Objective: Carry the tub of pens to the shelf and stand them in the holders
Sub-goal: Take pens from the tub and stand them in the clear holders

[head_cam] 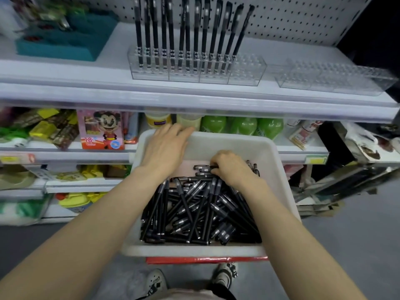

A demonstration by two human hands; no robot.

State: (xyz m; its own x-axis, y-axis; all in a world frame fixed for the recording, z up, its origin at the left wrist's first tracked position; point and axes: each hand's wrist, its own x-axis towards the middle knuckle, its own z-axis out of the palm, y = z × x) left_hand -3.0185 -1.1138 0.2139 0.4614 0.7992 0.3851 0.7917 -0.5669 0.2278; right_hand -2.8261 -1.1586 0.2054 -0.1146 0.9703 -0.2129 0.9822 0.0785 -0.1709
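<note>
Pens (194, 213): a loose black heap in the near half of the tub, lying every way; I pick from its far edge, where they lie thinnest and lift out most easily
Right hand (232, 167): palm down, fingers curled round a few pens at that far edge; my knuckles hide how many I have
Left hand (166, 146): flat, fingers stretched over the far left corner of the rim, holding nothing; I judge it steadies the tub while the other hand digs
Tub (279, 169): white, set against the lower shelves straight below the holders, so the reach up is short; it rests on something red (205, 259), only its front edge showing
Near holder (246, 70): clear, on the top shelf (86, 92) above the tub; standing pens (186, 35) fill it from the left, caps up, and the holes at its right end are bare, so my handful belongs there
Far holder (335, 80): clear, further right, apart from the first, with no pens in it
Progress: carrying looks done, standing well begun, most of the heap left
Next move: turn each pen upright and drop it into a bare hole
Risk: the holes sit close and the last standing pens lean right, so a careless hand could knock them
</note>
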